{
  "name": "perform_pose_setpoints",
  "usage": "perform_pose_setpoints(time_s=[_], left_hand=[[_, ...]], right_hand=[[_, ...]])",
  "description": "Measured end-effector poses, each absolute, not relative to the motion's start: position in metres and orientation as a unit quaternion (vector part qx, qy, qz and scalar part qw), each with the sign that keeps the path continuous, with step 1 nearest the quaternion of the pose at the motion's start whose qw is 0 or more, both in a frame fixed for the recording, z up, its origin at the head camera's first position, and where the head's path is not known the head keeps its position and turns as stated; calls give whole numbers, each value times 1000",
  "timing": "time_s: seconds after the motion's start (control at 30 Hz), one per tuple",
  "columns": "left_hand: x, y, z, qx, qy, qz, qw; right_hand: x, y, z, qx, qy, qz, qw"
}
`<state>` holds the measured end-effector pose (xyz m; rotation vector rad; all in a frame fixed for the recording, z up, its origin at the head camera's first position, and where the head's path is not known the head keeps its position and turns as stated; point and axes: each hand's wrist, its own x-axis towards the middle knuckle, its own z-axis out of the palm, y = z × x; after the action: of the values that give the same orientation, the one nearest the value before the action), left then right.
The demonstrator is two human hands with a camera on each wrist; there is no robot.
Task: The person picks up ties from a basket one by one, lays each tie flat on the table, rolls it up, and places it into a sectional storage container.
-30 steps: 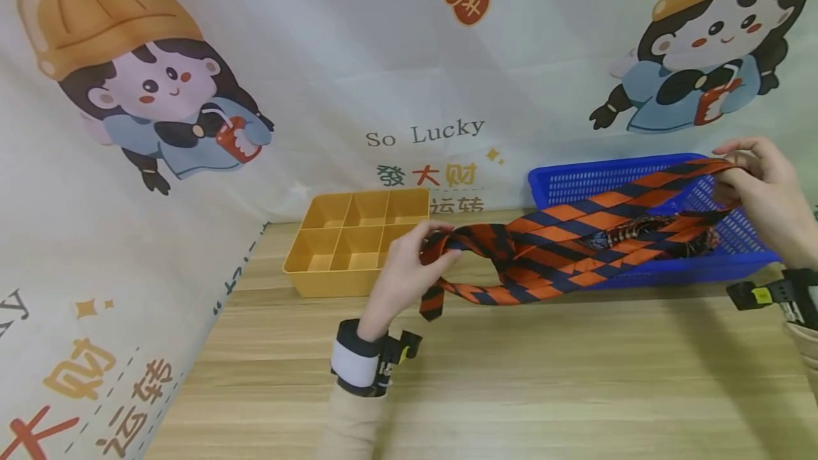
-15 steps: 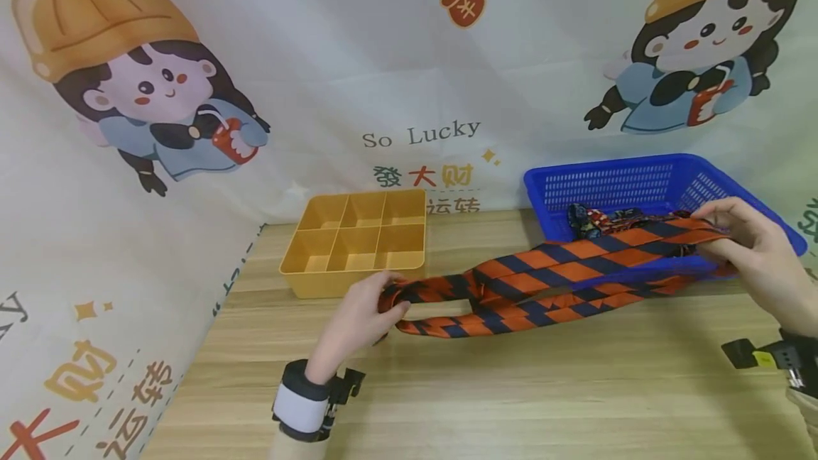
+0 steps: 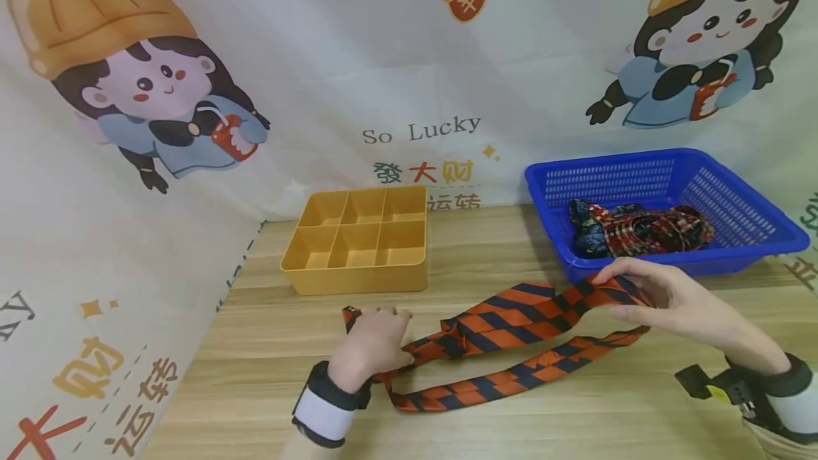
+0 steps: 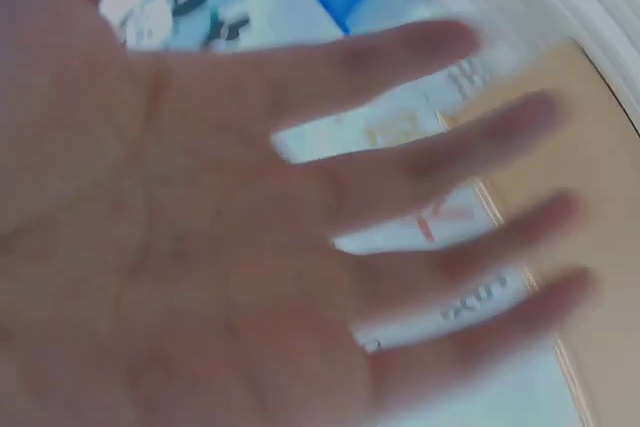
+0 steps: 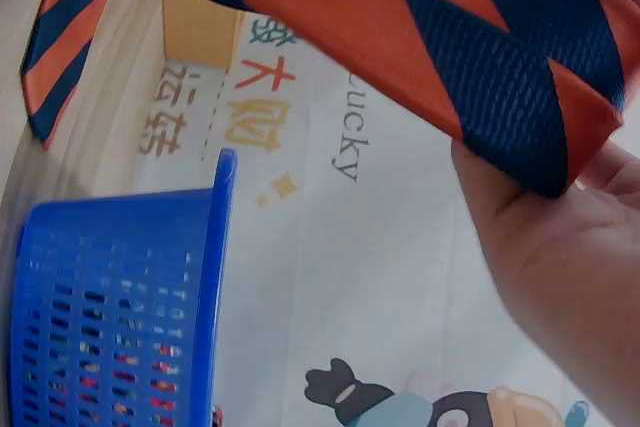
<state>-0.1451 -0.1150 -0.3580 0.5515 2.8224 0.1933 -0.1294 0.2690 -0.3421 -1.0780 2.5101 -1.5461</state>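
An orange and navy striped tie (image 3: 505,329) is stretching across the lower middle of the head view in 2 long strands, its left part lying low over the wooden table (image 3: 511,431). The right hand (image 3: 671,300), right of centre, is pinching the tie's right end between thumb and fingers, just in front of the blue basket (image 3: 722,266). The left hand (image 3: 373,346), lower left of centre, is hovering over or touching the tie's other end, which I cannot tell; its fingers are spreading wide in the left wrist view. A pointed tip is showing beyond that hand. Dark and red patterned cloths (image 3: 645,229) are lying bunched inside the basket, right of the frame. A yellow tray (image 3: 358,281) with 6 compartments is standing left of centre, before a printed backdrop (image 3: 351,55) bearing 2 cartoon figures in the upper corners.
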Motion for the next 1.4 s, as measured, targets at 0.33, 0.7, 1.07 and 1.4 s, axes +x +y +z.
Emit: perform_pose_setpoints(time_s=[0.33, 0.7, 1.07, 1.4], left_hand=[[-185, -80, -387, 324, 911, 150, 205], [-193, -77, -408, 359, 897, 97, 240], [-195, -70, -421, 442, 864, 182, 156], [-202, -118, -395, 372, 880, 251, 156]], right_hand=[[-138, 313, -350, -278, 797, -535, 23], [-141, 343, -368, -80, 901, -426, 1], [-163, 371, -409, -9, 905, -425, 28], [-162, 385, -406, -48, 946, -313, 70]])
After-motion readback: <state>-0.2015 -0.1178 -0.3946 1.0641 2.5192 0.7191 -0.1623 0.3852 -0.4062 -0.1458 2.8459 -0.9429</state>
